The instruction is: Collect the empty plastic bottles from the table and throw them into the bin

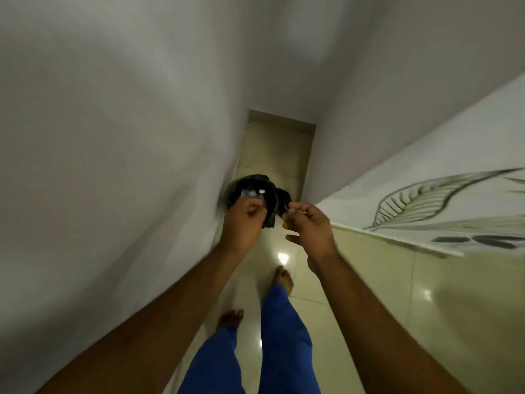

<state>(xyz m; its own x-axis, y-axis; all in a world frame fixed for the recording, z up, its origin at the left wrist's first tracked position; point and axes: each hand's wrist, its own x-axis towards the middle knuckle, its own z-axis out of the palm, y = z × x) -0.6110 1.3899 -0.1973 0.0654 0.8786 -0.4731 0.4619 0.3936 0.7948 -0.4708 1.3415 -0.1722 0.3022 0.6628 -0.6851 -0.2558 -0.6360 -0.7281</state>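
A dark bin lined with a black bag [272,207] stands on the floor against the left wall, at the end of a narrow passage. My left hand [243,223] is curled into a fist right over its mouth. A clear, blurred plastic bottle [252,192] glints just above the fingers, inside the bin's opening. My right hand [309,226] hovers beside the bin's right edge, fingers loosely curled and apart, close to a loose flap of the black bag [284,201]. I see nothing held in it. Motion blur hides the details.
A white wall [113,137] runs close on the left. On the right, a low cream tiled ledge [397,280] carries a white top with a leaf drawing [420,200]. The floor [272,155] is glossy cream tile. My blue-trousered legs and bare feet [284,280] stand below the hands.
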